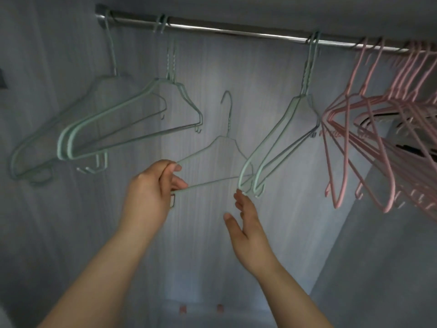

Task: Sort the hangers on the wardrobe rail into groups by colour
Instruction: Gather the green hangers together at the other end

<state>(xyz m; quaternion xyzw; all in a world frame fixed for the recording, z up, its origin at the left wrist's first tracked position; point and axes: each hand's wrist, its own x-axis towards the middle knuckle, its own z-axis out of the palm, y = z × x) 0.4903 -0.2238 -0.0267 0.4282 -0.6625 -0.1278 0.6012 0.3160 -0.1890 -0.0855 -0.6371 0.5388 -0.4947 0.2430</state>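
Our left hand grasps the near end of a loose green wire hanger, its hook off the steel rail above. Our right hand is released, fingertips touching the hanging green pair just above it. More green hangers hang left of our left hand; pink hangers crowd right of our right hand.

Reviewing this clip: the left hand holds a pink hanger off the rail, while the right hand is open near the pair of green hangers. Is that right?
Not quite. The head view shows that the hanger in the left hand is green, not pink; the pink hangers all hang on the rail at the right. The rest holds: the right hand is open near the pair of green hangers.
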